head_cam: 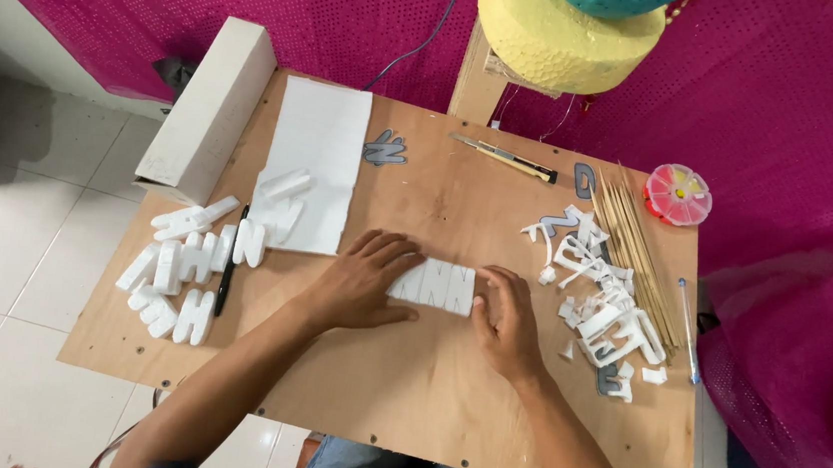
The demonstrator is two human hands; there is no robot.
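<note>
White foam block point(437, 286), letter-cut, lies flat between both hands' fingers point(389, 257)

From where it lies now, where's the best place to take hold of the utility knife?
Grip the utility knife across the middle of its slim handle, coming from above. It lies flat on the plywood table, angled, with bare space on both long sides for fingers.

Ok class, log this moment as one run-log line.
left hand: flat on foam strip | right hand: cupping strip's end | cut letters: piled at left | scraps: at right | knife: lying untouched
</note>
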